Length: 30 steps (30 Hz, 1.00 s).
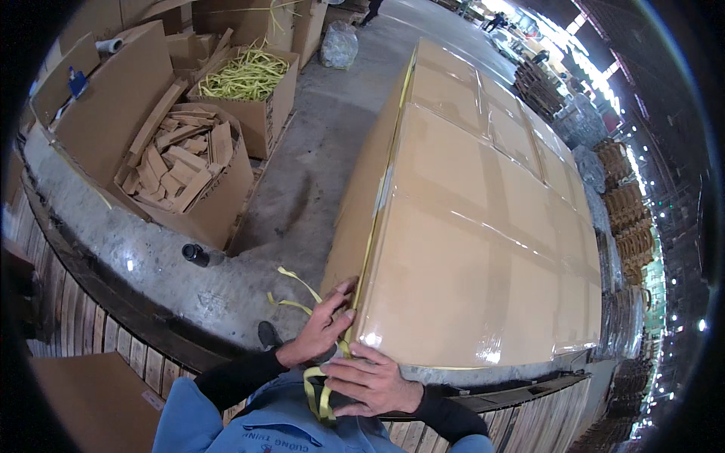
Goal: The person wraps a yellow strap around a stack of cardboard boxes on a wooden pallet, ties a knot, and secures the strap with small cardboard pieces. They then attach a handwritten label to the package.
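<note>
A large flat-topped carton stack (461,249), wrapped in clear film, stands in front of me. A yellow strap (365,264) runs along its left edge. At the near left corner my left hand (321,328) presses against the carton's side, its bent fingers closed on the strap, and two loose strap ends stick out beyond it. Just below the corner my right hand (371,381) has its fingers curled over the strap, whose slack loop hangs by my blue apron. The fingers partly hide where the strap passes between my hands.
To the left, an open carton (219,200) holds cardboard scraps; behind it another box (281,102) holds tangled yellow strapping (245,74). A black cylindrical object (195,254) sits on the concrete floor. Slatted wood (521,423) runs along the near side. Wrapped stacks (630,226) line the right.
</note>
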Motion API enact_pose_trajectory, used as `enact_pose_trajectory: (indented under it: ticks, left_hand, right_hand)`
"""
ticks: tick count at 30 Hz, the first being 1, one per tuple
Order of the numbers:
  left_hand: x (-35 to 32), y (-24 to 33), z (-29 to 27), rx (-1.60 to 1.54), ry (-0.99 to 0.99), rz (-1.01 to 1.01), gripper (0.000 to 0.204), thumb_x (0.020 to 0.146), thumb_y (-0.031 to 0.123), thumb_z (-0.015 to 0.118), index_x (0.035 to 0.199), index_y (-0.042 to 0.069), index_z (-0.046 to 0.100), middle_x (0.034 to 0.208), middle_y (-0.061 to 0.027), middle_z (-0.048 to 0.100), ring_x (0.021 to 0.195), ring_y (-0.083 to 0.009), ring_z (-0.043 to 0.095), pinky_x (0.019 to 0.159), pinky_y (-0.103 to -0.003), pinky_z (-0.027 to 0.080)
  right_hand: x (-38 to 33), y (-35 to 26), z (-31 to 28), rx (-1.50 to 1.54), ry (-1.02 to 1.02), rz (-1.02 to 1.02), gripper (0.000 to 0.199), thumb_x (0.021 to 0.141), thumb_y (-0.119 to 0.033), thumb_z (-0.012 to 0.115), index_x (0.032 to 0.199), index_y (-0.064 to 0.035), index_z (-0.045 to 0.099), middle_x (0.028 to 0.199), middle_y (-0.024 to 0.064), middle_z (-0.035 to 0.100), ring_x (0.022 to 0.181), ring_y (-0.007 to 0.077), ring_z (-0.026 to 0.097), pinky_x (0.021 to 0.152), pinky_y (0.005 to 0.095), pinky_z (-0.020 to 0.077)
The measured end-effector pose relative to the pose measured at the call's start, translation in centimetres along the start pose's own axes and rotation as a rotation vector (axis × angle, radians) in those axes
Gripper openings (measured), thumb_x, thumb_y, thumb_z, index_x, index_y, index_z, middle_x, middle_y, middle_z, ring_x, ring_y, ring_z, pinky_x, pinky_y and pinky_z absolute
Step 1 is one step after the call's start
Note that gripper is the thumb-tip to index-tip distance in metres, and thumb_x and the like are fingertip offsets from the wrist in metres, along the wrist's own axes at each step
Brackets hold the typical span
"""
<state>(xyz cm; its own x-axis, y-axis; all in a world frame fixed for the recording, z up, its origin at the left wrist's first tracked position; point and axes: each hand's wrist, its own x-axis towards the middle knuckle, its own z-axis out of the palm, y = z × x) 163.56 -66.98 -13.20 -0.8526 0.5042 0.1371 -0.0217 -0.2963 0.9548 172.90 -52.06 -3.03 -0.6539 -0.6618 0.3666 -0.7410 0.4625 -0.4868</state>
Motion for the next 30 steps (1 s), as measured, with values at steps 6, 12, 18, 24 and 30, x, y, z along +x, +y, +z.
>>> enact_pose_trajectory:
  ticks: [6,12,18,24,30]
  left_hand:
    - [0.5,-2.3,-1.3,0.039,-0.061,0.061,0.058,0.097,0.01,0.062,0.148,-0.005,0.036,0.158,-0.0213,0.032,0.148,-0.0324,0.028,0.12,-0.042,0.025]
    - [1.2,-2.6,-1.4,0.094,-0.048,0.117,0.043,0.09,0.009,0.067,0.126,-0.008,0.049,0.154,-0.0256,0.032,0.144,-0.04,0.032,0.117,-0.047,0.03]
    - [1.6,-2.8,-1.8,0.202,-0.049,0.146,0.044,0.083,0.013,0.067,0.12,-0.006,0.052,0.148,-0.0279,0.038,0.133,-0.0471,0.04,0.11,-0.049,0.039]
    - [2.7,-3.6,-2.0,0.193,-0.079,0.182,0.051,0.086,0.021,0.068,0.128,-0.005,0.051,0.149,-0.026,0.039,0.133,-0.0439,0.042,0.11,-0.048,0.039]
    - [6.1,-1.6,-7.9,-0.365,-0.338,-0.149,0.048,0.1,0.037,0.061,0.129,-0.001,0.055,0.13,-0.0178,0.061,0.119,-0.0253,0.06,0.1,-0.04,0.049]
  right_hand:
    - [4.2,-0.2,3.4,0.073,-0.392,-0.008,0.043,0.084,-0.045,0.071,0.104,-0.0077,0.069,0.107,0.0064,0.068,0.094,0.0202,0.066,0.084,0.0364,0.0549]
    - [5.8,0.1,5.6,0.057,-0.652,0.117,0.033,0.088,-0.037,0.071,0.097,-0.0052,0.067,0.079,0.0066,0.065,0.073,0.0215,0.065,0.068,0.0353,0.0537]
    - [6.2,0.8,6.8,0.021,-0.628,0.269,0.029,0.082,-0.037,0.075,0.076,-0.0119,0.062,0.066,0.0063,0.056,0.064,0.0281,0.063,0.058,0.0396,0.0494]
    - [9.7,-1.8,6.5,0.381,-0.176,0.921,0.013,0.09,-0.012,0.068,0.094,0.0,0.07,0.092,0.0136,0.071,0.08,0.025,0.07,0.073,0.0344,0.0533]
    - [15.5,-3.5,7.7,0.336,0.163,0.93,0.017,0.095,-0.012,0.063,0.104,0.0,0.071,0.098,0.012,0.073,0.092,0.0229,0.068,0.083,0.0335,0.0526]
